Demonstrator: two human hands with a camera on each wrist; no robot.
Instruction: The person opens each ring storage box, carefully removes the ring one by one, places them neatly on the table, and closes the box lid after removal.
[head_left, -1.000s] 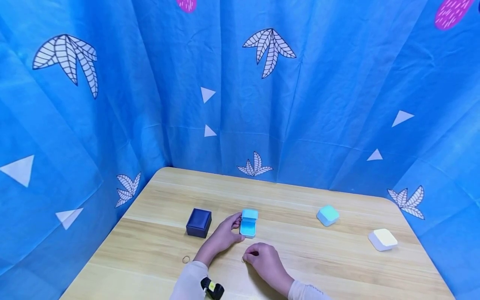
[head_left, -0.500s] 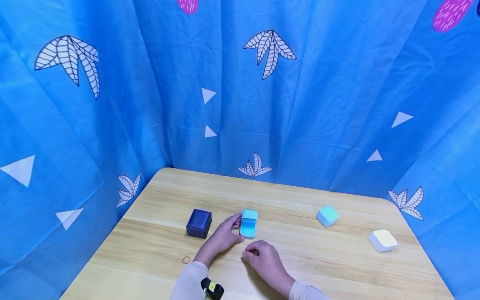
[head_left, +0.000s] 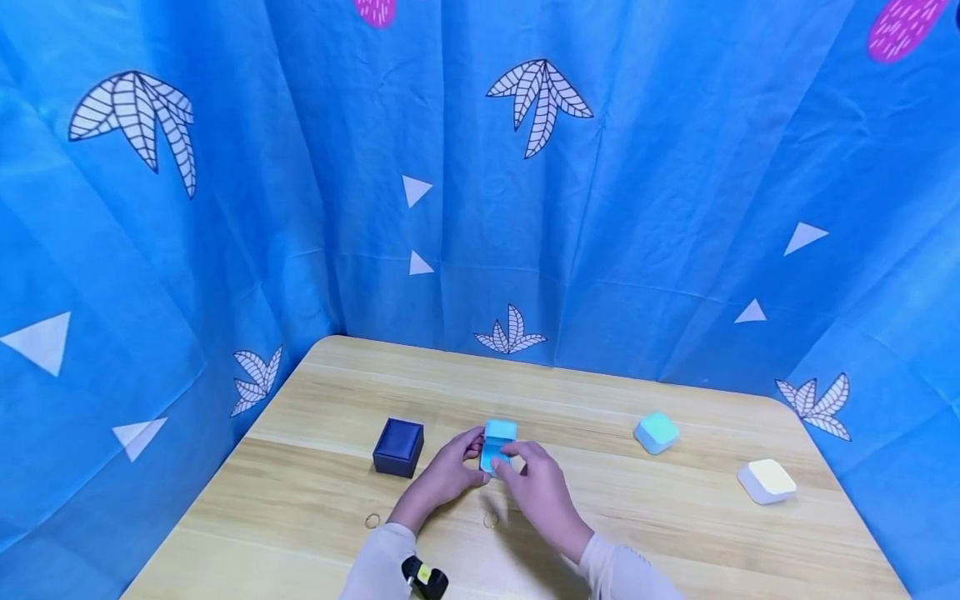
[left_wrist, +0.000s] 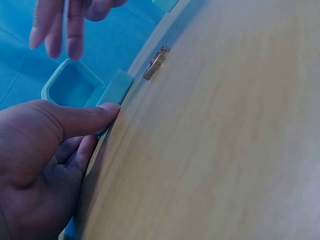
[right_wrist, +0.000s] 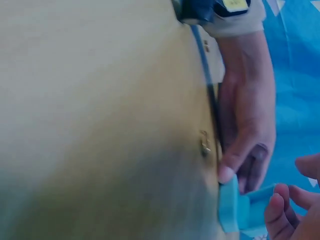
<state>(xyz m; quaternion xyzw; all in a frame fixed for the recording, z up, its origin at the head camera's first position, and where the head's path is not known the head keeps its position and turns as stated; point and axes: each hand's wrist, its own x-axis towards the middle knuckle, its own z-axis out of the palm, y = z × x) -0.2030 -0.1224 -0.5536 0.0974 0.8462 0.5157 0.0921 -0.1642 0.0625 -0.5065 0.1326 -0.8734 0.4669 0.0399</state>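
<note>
A turquoise ring box point(head_left: 493, 458) stands on the table with its lid raised. My left hand point(head_left: 448, 473) grips it from the left, thumb point(left_wrist: 90, 119) at the base's front edge. Over the box's right side hovers my right hand point(head_left: 538, 492), its fingers point(left_wrist: 75, 35) loosely bent and holding nothing in the left wrist view. A gold-coloured ring point(head_left: 491, 520) lies on the wood in front of the box; the left wrist view shows the same ring point(left_wrist: 156, 63) close by. Another thin ring point(head_left: 372, 521) rests left of my left wrist.
A dark blue ring box point(head_left: 398, 447) with its lid down stands left of my left hand. Farther right are a mint-green box point(head_left: 656, 432) and a cream-topped white box point(head_left: 766, 481). A blue patterned curtain point(head_left: 645, 208) hangs along the back and sides of the table.
My right hand has let go of the ring, which lies on the table, and has moved up and forward to the turquoise ring box. My left hand has kept its hold.
</note>
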